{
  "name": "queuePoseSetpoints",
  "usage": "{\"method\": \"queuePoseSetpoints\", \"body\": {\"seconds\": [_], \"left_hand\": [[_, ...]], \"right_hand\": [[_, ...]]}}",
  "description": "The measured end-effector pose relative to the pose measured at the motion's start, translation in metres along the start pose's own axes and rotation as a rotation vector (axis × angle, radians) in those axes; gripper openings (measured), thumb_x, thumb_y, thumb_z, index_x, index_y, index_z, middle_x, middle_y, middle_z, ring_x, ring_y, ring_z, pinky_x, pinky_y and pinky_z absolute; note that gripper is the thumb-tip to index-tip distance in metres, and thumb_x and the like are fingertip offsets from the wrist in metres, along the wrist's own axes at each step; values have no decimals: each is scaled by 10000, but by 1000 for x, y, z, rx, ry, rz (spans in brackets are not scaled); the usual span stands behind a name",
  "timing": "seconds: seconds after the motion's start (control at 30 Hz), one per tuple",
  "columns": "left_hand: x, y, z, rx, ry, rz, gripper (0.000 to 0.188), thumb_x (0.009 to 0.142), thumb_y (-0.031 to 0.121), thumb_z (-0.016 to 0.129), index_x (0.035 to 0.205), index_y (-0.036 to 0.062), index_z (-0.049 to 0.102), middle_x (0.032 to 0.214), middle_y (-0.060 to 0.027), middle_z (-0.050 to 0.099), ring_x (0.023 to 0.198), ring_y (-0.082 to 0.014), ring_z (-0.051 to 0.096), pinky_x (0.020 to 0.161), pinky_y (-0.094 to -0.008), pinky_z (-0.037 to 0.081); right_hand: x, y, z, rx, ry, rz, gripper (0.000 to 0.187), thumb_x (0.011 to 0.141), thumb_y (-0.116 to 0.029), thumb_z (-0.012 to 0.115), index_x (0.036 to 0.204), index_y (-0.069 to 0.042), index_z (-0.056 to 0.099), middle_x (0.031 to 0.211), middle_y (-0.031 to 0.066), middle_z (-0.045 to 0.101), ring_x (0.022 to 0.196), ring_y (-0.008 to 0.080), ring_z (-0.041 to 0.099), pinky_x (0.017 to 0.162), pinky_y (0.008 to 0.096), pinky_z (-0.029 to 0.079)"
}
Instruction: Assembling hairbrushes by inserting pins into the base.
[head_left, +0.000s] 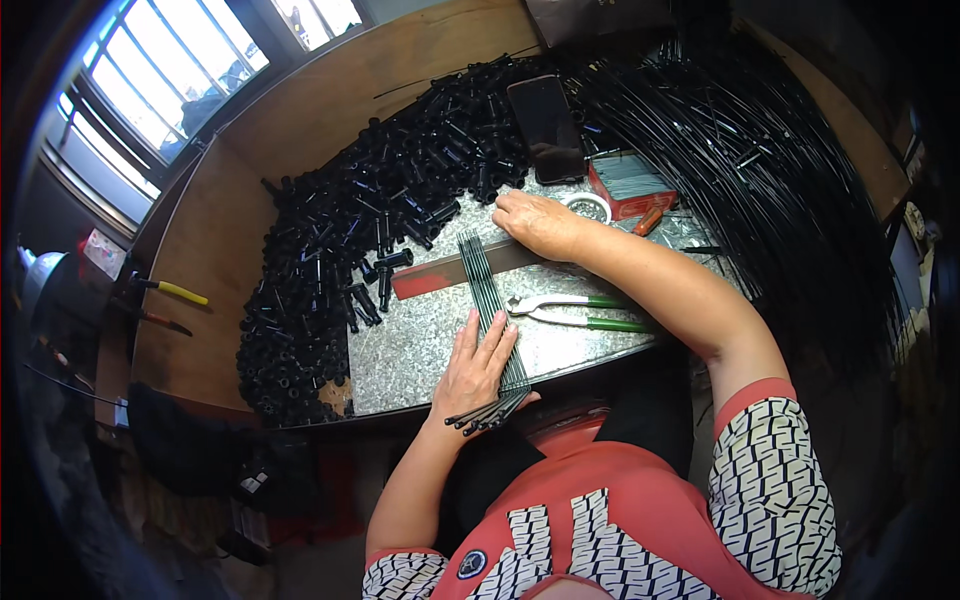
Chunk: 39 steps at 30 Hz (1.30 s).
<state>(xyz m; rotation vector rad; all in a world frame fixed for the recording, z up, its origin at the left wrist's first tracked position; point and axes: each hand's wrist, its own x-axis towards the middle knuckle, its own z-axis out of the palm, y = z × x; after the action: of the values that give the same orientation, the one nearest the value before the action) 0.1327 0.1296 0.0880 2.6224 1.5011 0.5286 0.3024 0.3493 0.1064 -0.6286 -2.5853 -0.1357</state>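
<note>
A row of thin dark cables (487, 288) with black knobbed, bent ends lies across a flat bar (440, 274), reddish at its left end. My left hand (473, 372) is on the cables near the table's front edge, fingers stretched over them and thumb showing on their far right side; the knobbed ends stick out past the edge beside my wrist. My right hand (537, 222) is beyond the bar, by the black parts, with its fingers curled together; what they hold, if anything, is hidden. Green-handled pincers (560, 310) lie just right of the cables.
Black tubular parts (400, 165) are heaped at the left and back. A phone (547, 125) lies on the heap. A white round dish (588, 207), a red box of thin pieces (633, 186) and long black cables (730, 160) are at the right. A wooden wall (200, 270) borders the left.
</note>
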Motion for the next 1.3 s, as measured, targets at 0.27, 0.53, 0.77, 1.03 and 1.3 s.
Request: {"method": "queuePoseSetpoints", "body": {"seconds": [0.27, 0.53, 0.77, 1.03, 1.3], "left_hand": [[1, -2, -1, -61, -11, -4, 977, 653, 463, 814, 1419, 50, 370, 1482, -182, 335, 1391, -450, 224, 1121, -551, 245], [-1, -2, 0, -30, 8, -7, 981, 640, 456, 824, 1410, 42, 381, 1476, -189, 343, 1384, -452, 242, 1112, -554, 262], [0, 1, 1, -14, 26, -6, 973, 638, 477, 816, 1400, 41, 397, 1470, -189, 354, 1376, -453, 262, 1103, -559, 274], [-1, 1, 2, -9, 29, -15, 998, 624, 515, 806, 1398, 38, 396, 1465, -187, 360, 1381, -444, 252, 1110, -547, 269], [-1, 0, 0, 11, 44, -9, 915, 670, 455, 802, 1377, 18, 421, 1473, -177, 349, 1392, -425, 240, 1115, -530, 273]], "right_hand": [[3, 5, 0, -44, -30, -17, 118, 831, -94, 516, 884, -24, 594, 947, 127, 578, 961, 292, 585, 825, 391, 506], [3, -3, -5, -15, -82, -27, 135, 838, -107, 511, 867, -16, 606, 945, 135, 582, 958, 301, 588, 825, 398, 503], [10, -8, 1, 19, -35, -49, 107, 826, -68, 513, 881, -9, 585, 931, 130, 559, 940, 299, 577, 815, 390, 489], [3, 5, -11, 33, 152, 46, 156, 713, -10, 611, 865, -42, 598, 898, 133, 567, 896, 323, 586, 758, 413, 501], [-60, 70, -102, -518, -310, 468, 129, 752, -72, 570, 733, -45, 695, 799, 181, 675, 801, 345, 674, 711, 418, 547]]}}
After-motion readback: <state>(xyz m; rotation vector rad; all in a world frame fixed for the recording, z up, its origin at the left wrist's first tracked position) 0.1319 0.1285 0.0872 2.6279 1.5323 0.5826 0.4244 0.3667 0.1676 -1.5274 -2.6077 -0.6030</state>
